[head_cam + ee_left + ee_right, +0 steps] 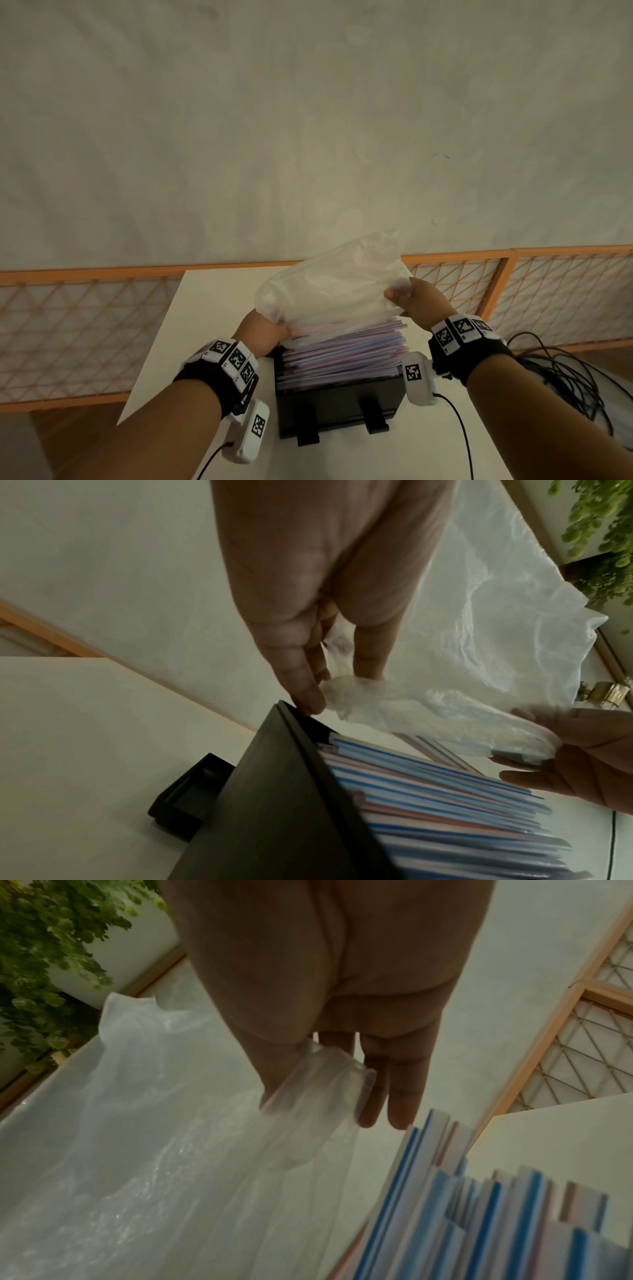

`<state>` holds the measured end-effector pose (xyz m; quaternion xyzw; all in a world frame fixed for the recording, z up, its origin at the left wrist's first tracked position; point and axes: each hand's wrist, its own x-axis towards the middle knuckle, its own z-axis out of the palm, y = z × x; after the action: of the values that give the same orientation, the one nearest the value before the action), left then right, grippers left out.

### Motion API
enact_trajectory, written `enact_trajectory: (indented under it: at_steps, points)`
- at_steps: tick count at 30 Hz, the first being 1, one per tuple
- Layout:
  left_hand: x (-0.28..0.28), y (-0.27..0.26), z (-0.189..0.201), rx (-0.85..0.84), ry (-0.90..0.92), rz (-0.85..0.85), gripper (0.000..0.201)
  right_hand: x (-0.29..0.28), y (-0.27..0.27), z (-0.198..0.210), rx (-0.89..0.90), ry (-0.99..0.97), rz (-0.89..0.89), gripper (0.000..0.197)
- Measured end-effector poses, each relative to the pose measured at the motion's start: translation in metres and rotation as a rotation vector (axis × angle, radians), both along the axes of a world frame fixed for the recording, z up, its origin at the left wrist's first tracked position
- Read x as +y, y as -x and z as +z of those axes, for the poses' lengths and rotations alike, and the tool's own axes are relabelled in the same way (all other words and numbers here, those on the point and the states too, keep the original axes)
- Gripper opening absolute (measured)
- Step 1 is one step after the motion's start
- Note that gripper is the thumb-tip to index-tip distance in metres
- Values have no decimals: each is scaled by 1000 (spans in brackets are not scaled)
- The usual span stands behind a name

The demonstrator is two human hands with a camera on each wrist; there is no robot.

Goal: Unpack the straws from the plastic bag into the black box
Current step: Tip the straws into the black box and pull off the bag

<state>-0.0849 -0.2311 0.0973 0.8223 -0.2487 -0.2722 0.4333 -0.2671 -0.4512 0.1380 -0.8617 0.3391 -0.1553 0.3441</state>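
Observation:
A black box point(339, 404) stands on the white table point(205, 301), heaped above its rim with striped straws point(342, 353). Just over the pile hangs the crumpled translucent plastic bag point(332, 287). My left hand point(270, 330) pinches its left corner, and my right hand point(407, 296) pinches its right edge. In the left wrist view my left hand point(325, 685) bunches the bag point(479, 642) beside the box wall point(274, 791), above the straws point(428, 791); my right hand point(561, 753) holds the far end. In the right wrist view my right hand point(329, 1096) clamps the bag point(137, 1150) beside the straw ends point(479, 1204).
An orange lattice railing point(513, 294) runs behind the table. Black cables point(565, 370) lie tangled at the right. Green foliage point(44, 947) hangs off to the side, also in the left wrist view's upper right corner.

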Motion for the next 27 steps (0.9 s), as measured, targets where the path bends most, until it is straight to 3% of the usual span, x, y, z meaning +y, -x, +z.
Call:
enact_trajectory:
  at_steps: [3,6,13,20,23,27]
  points:
    - [1,3,6,-75,-69,-15,17,-1,1,0,16,-11,-11,36]
    - [3,5,10,-117,-51,31,32,-1,3,-2,31,-26,3,35]
    - [-1,3,4,-74,-86,24,35,1,5,-4,38,-16,-4,35]
    - [-1,-1,4,-112,-153,-21,20,-2,6,0,17,-9,-1,35]
    - [1,-4,2,-100,-111,-10,28,-4,6,-1,12,-9,-14,37]
    - [2,-12,1,-130,-142,5,9,-3,5,1,15,13,-18,40]
